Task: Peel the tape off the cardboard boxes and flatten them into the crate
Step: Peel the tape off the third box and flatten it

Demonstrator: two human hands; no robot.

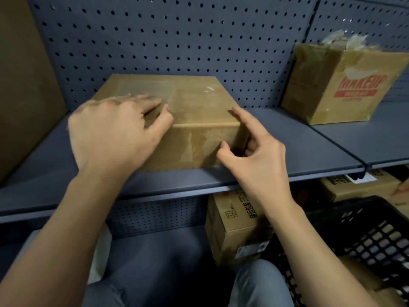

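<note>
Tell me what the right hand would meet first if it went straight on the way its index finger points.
The plain cardboard box: the right hand has its index fingertip at the box's top right edge, aimed across the lid. Whether it touches already is unclear.

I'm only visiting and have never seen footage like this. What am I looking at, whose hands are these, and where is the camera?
There is no machine here. A person is working with bare hands, and this single picture comes from a camera worn on their head, looking forward and down. On a grey shelf sits a brown taped box. The left hand rests on its top. The right hand grips its front right corner, with the index finger reaching the top edge. Further right stands a printed box with crumpled tape on top. Below the shelf are more cardboard boxes and a black crate.
</note>
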